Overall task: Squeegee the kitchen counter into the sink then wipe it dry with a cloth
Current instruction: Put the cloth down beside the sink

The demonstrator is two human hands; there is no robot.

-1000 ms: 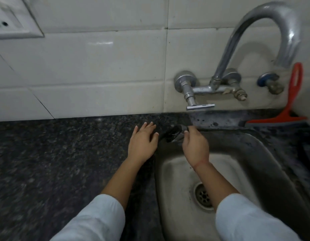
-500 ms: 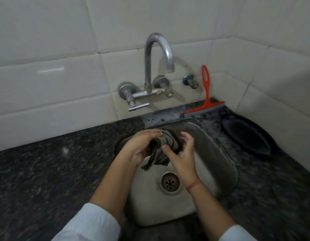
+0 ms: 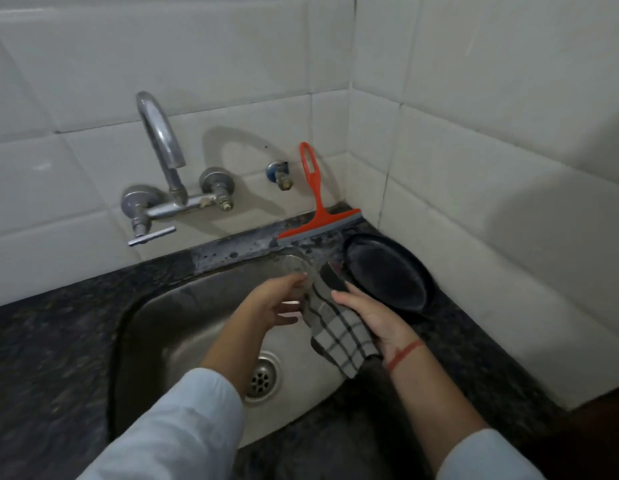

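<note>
A grey checked cloth (image 3: pixel 339 327) hangs over the right side of the steel sink (image 3: pixel 183 306), spread between both hands. My right hand (image 3: pixel 374 317) lies under and behind the cloth and holds its right edge. My left hand (image 3: pixel 273 303) pinches the cloth's upper left part with its fingertips. The red squeegee (image 3: pixel 316 216) leans against the tiled wall behind the sink, blade down on the dark granite counter (image 3: pixel 41 358).
A chrome wall tap (image 3: pixel 162 161) arches over the sink's back left. A black oval pan (image 3: pixel 387 271) sits on the counter right of the sink, in the tiled corner. The drain (image 3: pixel 263 377) is in the sink floor.
The bunched cloth has been opened out and shifted to the sink's right side. Both hands moved right with it, and my view turned toward the corner.
</note>
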